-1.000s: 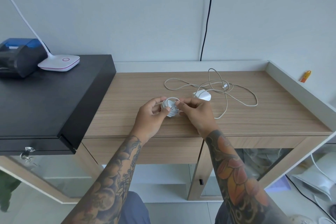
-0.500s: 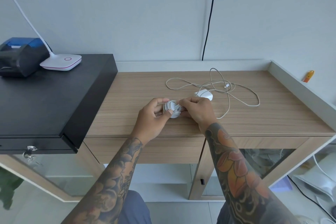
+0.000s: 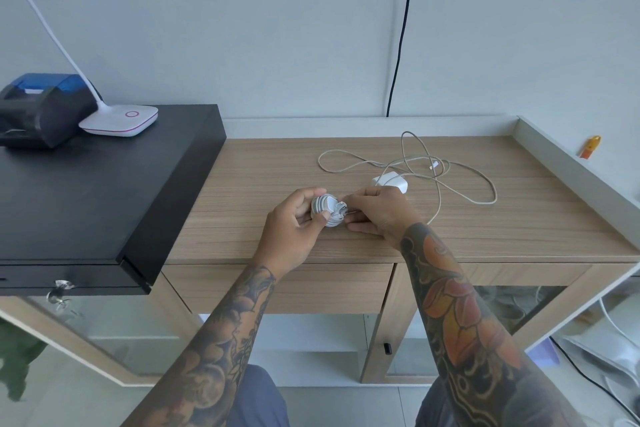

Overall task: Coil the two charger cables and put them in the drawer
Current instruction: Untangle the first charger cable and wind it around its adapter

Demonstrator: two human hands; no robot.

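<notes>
A tightly coiled white charger cable [image 3: 325, 211] sits between both hands, low over the wooden desk [image 3: 502, 229]. My left hand [image 3: 294, 224] grips the coil with fingers and thumb curled round it. My right hand [image 3: 375, 210] pinches the cable's end at the coil's right side. The second cable [image 3: 446, 180] lies loose and tangled on the desk behind my right hand, with its white adapter [image 3: 391, 180] partly hidden by my fingers. The shut drawer front [image 3: 277, 286] runs under the desk's front edge.
A black cabinet [image 3: 86, 198] stands higher at the left, carrying a white lamp base [image 3: 119, 121] and a black and blue printer [image 3: 41, 111]. A raised grey rim [image 3: 575, 166] borders the desk's right side. A black wire [image 3: 401, 28] hangs down the wall.
Both hands have turned the coil; the loose end now sits tucked against it under my right fingers. The second cable has not moved.
</notes>
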